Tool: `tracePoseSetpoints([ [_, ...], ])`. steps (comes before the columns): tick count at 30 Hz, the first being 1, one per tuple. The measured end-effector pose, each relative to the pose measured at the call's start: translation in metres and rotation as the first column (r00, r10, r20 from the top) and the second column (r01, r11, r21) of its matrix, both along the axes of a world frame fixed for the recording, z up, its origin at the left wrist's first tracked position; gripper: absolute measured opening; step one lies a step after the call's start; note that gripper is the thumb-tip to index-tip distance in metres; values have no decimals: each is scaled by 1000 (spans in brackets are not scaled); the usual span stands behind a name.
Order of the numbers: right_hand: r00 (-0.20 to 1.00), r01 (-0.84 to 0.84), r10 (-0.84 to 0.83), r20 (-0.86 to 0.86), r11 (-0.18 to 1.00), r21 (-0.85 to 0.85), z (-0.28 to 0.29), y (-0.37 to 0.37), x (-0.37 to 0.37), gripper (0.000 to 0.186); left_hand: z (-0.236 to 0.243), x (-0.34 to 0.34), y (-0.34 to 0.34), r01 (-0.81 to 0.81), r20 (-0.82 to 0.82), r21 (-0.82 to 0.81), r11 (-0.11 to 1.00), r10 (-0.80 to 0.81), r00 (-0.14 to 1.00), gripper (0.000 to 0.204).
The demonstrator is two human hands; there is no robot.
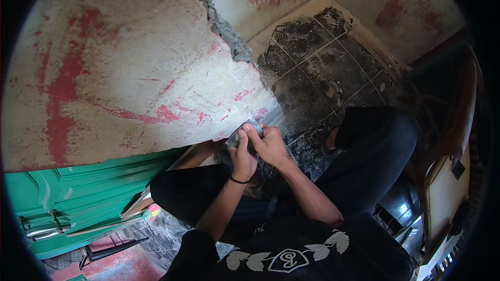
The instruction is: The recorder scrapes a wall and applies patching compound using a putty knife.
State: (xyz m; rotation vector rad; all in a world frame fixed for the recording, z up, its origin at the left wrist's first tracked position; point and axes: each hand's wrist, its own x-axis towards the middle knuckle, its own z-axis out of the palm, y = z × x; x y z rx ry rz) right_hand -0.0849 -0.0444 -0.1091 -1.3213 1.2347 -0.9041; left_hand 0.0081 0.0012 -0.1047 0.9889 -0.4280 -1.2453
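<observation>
Both of my hands close round a small flat grey scraper blade (233,139) at the lower corner of the wall (156,83). My left hand (243,161), with a dark beaded bracelet at the wrist, grips it with the thumb pointing up. Beside it, my right hand (272,145) presses its thumb on the blade and curls its fingers behind. The fingers hide most of the blade and any handle. Flaking off-white and red paint covers the wall, and its broken edge (224,31) shows bare grey cement.
A green panelled door (94,187) with a metal handle (47,231) stands at left. Dusty dark floor tiles (312,67) lie beyond the wall corner. My bent knee (380,135) is at right, near a curved wooden piece of furniture (461,109). A black item (112,250) lies lower left.
</observation>
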Motion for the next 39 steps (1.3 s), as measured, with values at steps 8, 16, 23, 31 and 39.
tracePoseSetpoints([
  [8, 993, -86, 94, -70, 990, 109, 14, -7, -7, 67, -3, 0, 0, 24, -15, -3, 1000, -24, 1000, 32],
  [16, 996, -90, 91, -3, 988, 122, 12, -1, -6, 70, -11, 3, 2, 33, -15, 1, 999, -33, 999, 35],
  [23, 985, -109, 131, -114, 978, 179, 10, 3, -3, 70, -24, 8, 8, -30, -12, 33, 999, 30, 999, 36],
  [31, 985, -143, 157, -73, 976, 164, 8, 6, 0, 71, -18, 12, 10, -8, 38, 13, 1000, 8, 999, 37],
  [39, 982, -114, 140, -126, 974, 194, 17, 1, -2, 71, -14, 13, 9, 28, 9, -3, 1000, -28, 1000, 35],
])
